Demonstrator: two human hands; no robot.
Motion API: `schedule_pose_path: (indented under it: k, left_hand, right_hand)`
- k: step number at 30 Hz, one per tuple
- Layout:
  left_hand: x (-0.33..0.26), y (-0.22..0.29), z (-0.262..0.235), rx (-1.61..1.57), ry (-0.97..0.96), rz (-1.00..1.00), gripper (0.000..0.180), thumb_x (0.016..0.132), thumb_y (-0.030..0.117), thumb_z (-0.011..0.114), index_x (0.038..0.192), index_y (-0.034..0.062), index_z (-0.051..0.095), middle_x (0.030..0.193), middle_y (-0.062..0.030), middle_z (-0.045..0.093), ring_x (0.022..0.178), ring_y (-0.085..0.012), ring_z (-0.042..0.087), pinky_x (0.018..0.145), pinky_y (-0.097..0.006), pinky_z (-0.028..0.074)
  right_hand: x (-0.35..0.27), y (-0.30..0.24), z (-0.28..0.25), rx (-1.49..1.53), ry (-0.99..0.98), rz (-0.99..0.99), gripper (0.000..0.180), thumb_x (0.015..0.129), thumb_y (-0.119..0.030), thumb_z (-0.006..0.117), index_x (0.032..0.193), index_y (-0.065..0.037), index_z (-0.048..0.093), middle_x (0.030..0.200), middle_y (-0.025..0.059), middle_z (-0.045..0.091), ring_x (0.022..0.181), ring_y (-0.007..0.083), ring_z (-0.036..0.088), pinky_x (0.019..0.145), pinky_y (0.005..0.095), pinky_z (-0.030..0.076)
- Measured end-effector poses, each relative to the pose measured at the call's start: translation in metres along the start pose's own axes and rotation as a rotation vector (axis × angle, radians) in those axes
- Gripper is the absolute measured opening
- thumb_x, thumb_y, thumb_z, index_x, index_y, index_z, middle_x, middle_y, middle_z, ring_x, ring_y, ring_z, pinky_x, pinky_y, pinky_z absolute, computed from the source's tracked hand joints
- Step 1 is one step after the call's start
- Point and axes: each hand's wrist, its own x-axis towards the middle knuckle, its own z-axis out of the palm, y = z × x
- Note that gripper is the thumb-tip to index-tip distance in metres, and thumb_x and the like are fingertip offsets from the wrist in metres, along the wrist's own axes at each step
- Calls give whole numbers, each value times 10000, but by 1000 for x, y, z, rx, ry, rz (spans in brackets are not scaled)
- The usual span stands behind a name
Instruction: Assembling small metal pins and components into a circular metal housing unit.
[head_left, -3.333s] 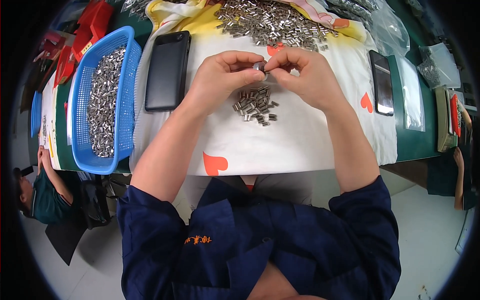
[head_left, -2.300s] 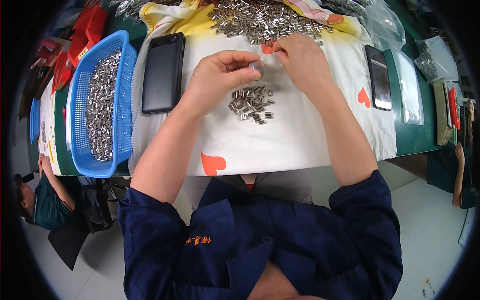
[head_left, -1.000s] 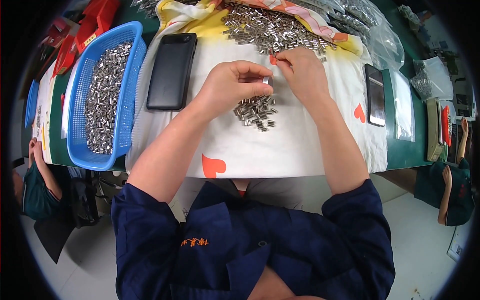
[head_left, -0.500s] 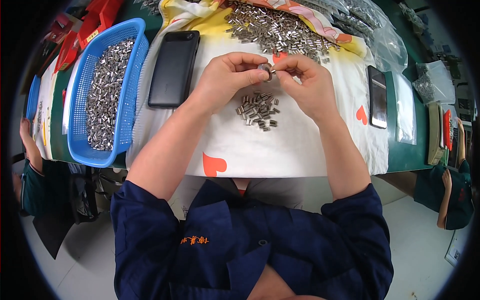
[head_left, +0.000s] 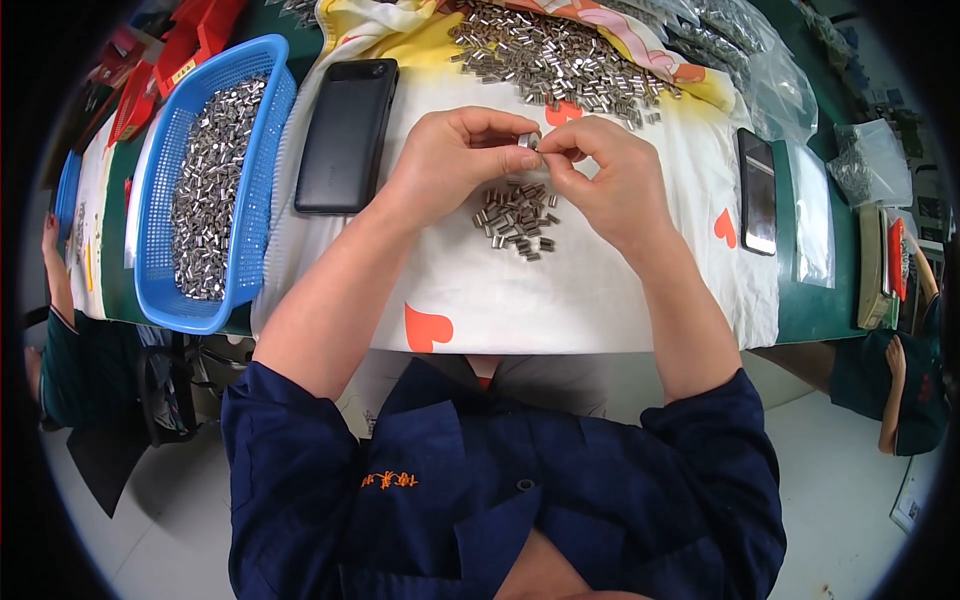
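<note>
My left hand (head_left: 452,155) pinches a small round metal piece (head_left: 529,141) between thumb and fingers. Right against it, the thumb and forefinger of my right hand (head_left: 615,178) are closed; what they hold, if anything, is hidden at the fingertips. Below the hands, a small pile of short silvery metal cylinders (head_left: 515,220) lies on a white cloth (head_left: 560,310) with red hearts. A much larger heap of such cylinders (head_left: 560,60) spreads over the cloth beyond my hands.
On the left stand a blue plastic basket (head_left: 218,318) of metal cylinders and a black power bank (head_left: 346,140). A phone (head_left: 756,190) and clear plastic bags (head_left: 808,215) lie at the right. Red bins (head_left: 195,50) are at the far left. Co-workers sit at both sides.
My right fingertips have moved slightly left and down against the round piece, which has turned in my left fingers. The piles look unchanged.
</note>
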Motion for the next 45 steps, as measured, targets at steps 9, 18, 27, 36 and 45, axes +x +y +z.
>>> schedule_pose_path:
  k: [9, 18, 27, 36, 45]
  left_hand:
    - [0, -2, 2, -10, 20, 44, 299, 737, 22, 652, 1015, -52, 570, 859, -85, 628, 780, -107, 593, 692, -213, 485]
    - [-2, -2, 2, 24, -44, 38, 317, 727, 28, 663, 1029, -20, 583, 858, -48, 628, 767, -76, 581, 688, -194, 472]
    - [-7, 1, 10, 314, -196, 22, 300, 708, -9, 663, 1003, 22, 616, 806, -11, 589, 737, -56, 561, 669, -182, 467]
    - [-3, -5, 7, 268, -174, 1, 301, 707, -26, 654, 1002, 18, 614, 808, -7, 578, 732, -56, 559, 665, -184, 472]
    - [-2, -7, 5, 173, -146, 11, 287, 711, 60, 680, 986, 13, 616, 782, -18, 610, 702, -61, 565, 659, -183, 462]
  right_hand:
    - [0, -5, 0, 93, -7, 99, 72, 699, -43, 600, 769, -24, 605, 723, 65, 594, 638, 179, 581, 564, 277, 472]
    - [6, 10, -10, 379, -178, 317, 94, 725, -64, 631, 801, -11, 613, 685, 14, 587, 620, 66, 524, 586, 197, 429]
    - [16, 48, -5, -265, 64, 152, 145, 754, -136, 581, 863, -54, 629, 745, 66, 606, 678, 188, 567, 624, 303, 446]
    - [20, 53, 1, -426, 76, 64, 147, 756, -120, 556, 873, -64, 626, 834, 92, 606, 775, 249, 559, 697, 344, 441]
    - [16, 39, -7, -410, -20, 196, 147, 772, -112, 568, 897, -55, 620, 830, 69, 612, 754, 184, 571, 693, 281, 440]
